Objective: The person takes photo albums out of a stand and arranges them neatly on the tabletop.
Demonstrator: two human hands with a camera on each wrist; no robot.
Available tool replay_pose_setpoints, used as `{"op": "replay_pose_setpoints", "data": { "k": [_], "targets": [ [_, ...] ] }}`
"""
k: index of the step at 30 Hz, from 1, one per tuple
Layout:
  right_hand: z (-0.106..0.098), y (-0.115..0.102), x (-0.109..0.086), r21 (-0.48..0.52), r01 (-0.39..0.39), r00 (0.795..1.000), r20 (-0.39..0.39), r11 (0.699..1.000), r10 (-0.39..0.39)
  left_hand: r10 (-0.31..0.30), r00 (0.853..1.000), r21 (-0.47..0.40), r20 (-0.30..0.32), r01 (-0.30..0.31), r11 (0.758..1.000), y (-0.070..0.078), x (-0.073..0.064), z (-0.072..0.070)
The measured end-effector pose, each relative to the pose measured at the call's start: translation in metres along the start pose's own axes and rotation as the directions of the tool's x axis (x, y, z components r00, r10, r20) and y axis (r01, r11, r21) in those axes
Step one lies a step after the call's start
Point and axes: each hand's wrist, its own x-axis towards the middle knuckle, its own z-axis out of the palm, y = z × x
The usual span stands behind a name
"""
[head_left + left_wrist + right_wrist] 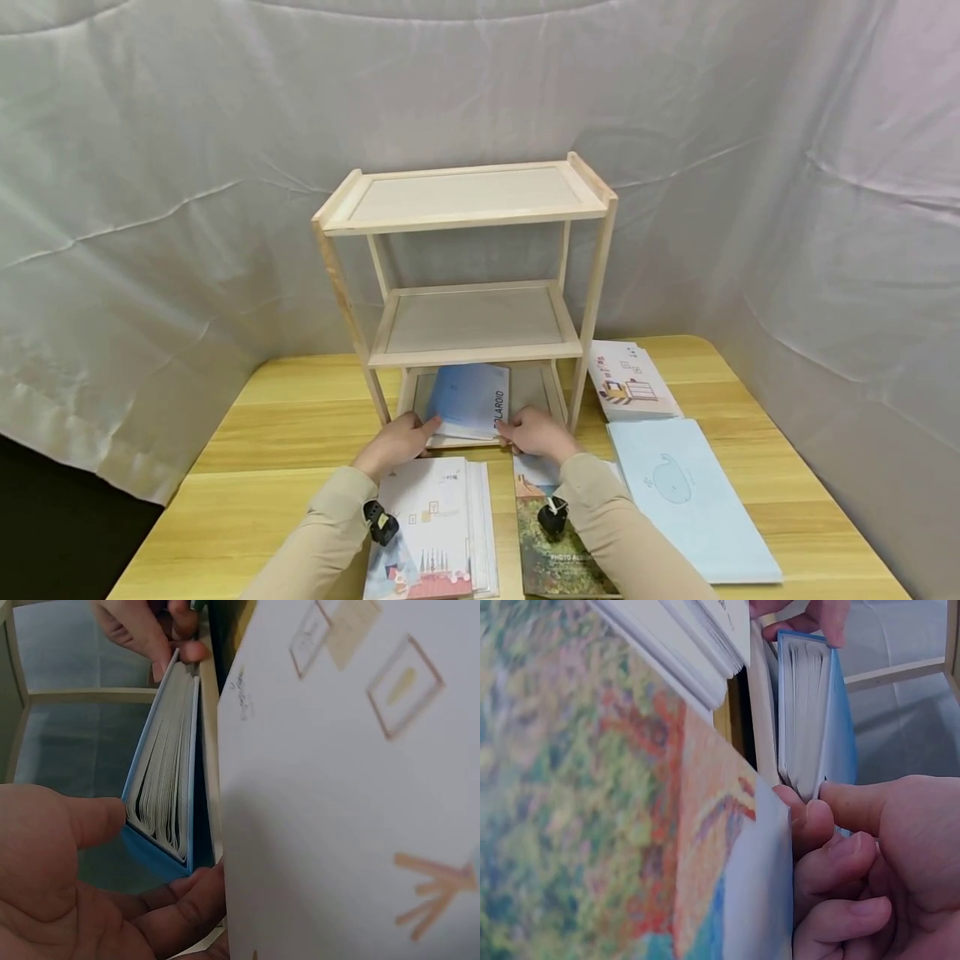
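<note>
A blue-and-white photo album (471,398) marked POLAROID lies over the front of the lowest shelf (534,379) of a small wooden rack. At its near left corner my left hand (401,437) pinches it, thumb on the cover and fingers beneath. My right hand (538,433) grips the near right corner the same way. In the left wrist view the album's page edges (166,754) face me, slightly fanned between blue covers. The right wrist view shows the right thumb and fingers (840,855) at the album's corner. Its underside is mostly hidden.
The rack's middle shelf (480,321) and top shelf (465,196) stand above the album. In front lie white albums (420,525) and a photo album with a garden picture (558,558). On the right are a pale blue whale album (690,500) and a white illustrated one (632,379).
</note>
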Motion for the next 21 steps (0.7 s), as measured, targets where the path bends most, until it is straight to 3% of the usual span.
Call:
{"op": "replay_pose_setpoints", "data": {
  "k": [14, 21],
  "targets": [
    [-0.012, 0.002, -0.006, 0.206, -0.054, 0.987, 0.156, 0.977, 0.022, -0.043, 0.998, -0.051, 0.041, 0.046, 0.998, 0.007, -0.007, -0.005],
    [-0.012, -0.003, -0.011, 0.265, -0.071, 0.985, 0.168, 0.961, 0.027, -0.044, 0.999, -0.028, 0.014, 0.044, 0.999, 0.005, -0.011, -0.007]
  ]
}}
